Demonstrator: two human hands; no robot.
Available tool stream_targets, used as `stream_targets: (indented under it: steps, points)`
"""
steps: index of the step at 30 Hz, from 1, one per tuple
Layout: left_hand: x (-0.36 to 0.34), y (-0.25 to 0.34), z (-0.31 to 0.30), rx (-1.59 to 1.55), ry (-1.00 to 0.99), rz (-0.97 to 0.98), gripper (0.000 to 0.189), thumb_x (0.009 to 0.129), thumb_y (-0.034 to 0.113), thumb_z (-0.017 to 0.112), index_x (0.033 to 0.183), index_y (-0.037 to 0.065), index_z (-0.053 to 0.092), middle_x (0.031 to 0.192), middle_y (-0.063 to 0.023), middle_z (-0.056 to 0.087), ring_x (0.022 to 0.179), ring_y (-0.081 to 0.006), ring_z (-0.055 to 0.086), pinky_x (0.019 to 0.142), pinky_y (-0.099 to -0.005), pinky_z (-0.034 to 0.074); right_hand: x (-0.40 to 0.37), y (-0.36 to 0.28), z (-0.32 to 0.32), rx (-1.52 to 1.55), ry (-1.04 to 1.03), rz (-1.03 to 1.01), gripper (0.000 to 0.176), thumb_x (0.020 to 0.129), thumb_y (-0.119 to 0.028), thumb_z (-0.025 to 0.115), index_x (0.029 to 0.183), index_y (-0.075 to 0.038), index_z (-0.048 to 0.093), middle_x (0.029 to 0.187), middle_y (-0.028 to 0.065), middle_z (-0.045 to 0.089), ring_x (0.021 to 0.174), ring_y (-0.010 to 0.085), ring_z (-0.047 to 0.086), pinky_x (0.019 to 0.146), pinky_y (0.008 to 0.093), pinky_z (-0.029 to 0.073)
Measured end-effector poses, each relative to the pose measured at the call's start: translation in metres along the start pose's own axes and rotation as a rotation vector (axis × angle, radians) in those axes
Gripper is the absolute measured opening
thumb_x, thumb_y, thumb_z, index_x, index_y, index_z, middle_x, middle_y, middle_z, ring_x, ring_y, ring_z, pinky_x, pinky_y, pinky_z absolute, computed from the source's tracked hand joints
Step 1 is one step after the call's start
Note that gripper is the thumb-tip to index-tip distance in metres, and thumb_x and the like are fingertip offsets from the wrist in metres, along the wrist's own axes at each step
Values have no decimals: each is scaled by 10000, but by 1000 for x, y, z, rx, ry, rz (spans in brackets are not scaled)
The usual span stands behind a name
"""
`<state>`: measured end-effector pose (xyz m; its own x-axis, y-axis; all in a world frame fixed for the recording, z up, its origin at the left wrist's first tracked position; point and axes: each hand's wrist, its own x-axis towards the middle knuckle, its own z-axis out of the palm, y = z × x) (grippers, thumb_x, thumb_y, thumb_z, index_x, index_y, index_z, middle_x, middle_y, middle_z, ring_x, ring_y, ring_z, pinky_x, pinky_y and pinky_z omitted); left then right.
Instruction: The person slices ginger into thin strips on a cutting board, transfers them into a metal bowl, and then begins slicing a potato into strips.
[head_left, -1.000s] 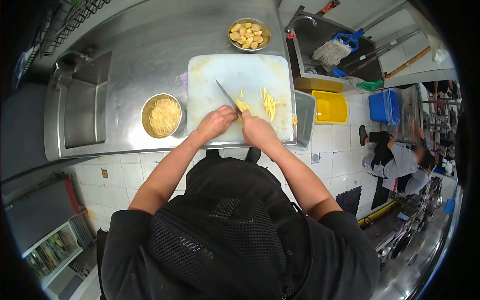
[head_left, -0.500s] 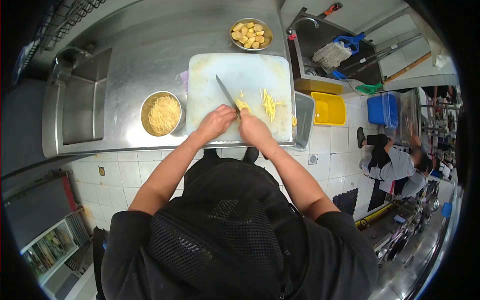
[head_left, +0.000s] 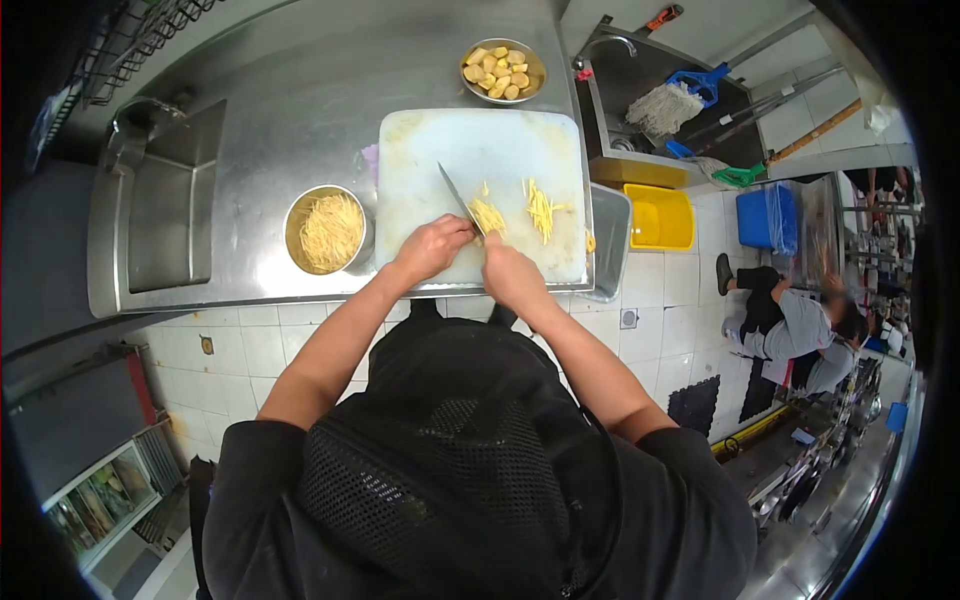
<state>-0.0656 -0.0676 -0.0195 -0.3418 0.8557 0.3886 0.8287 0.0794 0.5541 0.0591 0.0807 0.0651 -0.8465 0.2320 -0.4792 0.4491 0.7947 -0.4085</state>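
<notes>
My right hand (head_left: 513,270) is closed round the handle of a knife (head_left: 458,198), whose blade points up and left over the white cutting board (head_left: 430,150). Close beside the blade, my left hand (head_left: 436,248) has its fingers bent and pressed together; whatever is under the fingertips is too small to make out. Thin yellow shreds (head_left: 487,216) lie against the right side of the blade. A second pile of yellow strips (head_left: 541,212) rests farther right on the board. Left of the board stands a metal container (head_left: 294,228) full of pale yellow shreds (head_left: 331,232).
Behind the board is a metal bowl (head_left: 535,82) of peeled yellow pieces (head_left: 497,72). A sink (head_left: 170,220) lies far left. Right of the counter are a grey bin (head_left: 610,240) and a yellow basin (head_left: 661,216). Another person (head_left: 800,325) sits at the far right.
The knife and my right hand have shifted slightly right and down, and more of the shreds beside the blade show. My left hand stays nearly in place.
</notes>
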Motion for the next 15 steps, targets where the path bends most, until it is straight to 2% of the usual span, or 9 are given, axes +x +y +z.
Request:
stream_targets:
  steps: [2,5,8,9,12,15]
  points:
    - [1,0,0,-3,-13,10,191,801,-35,691,981,15,730,1071,-90,718,994,-279,685,832,-378,587,15,6,2,56,69,-91,272,897,-20,503,1159,54,499,937,324,705,906,479,707,806,570,552]
    - [4,-3,-3,19,-7,45,186,795,-35,694,971,11,730,1067,-92,722,1004,-275,688,834,-378,587,-3,0,-20,17,-9,-100,249,900,-19,497,1138,53,494,931,325,702,890,478,706,790,573,550]
    - [-3,-5,3,12,-11,7,169,794,-34,698,956,7,726,1065,-92,724,1012,-279,689,836,-377,587,1,2,8,39,76,-52,225,901,-20,499,1111,60,505,929,323,701,879,478,705,779,567,551]
    - [-1,-4,0,-3,-20,8,162,795,-30,702,951,9,725,1065,-92,724,1011,-281,689,836,-377,587,6,4,10,65,125,-106,226,901,-15,498,1113,62,507,925,317,702,884,477,704,784,563,552]
    - [-8,0,3,-14,-21,11,156,796,-24,710,947,14,723,1064,-91,724,1008,-283,688,838,-377,587,7,-3,-16,57,26,-93,237,898,-9,495,1124,61,495,919,316,702,887,479,703,784,566,550]
    - [1,-5,0,5,-3,10,160,794,-24,715,948,18,719,1064,-93,723,1007,-285,688,841,-381,586,-5,-5,-6,40,80,-102,209,898,-19,501,1092,60,498,906,315,701,860,478,704,767,570,551]
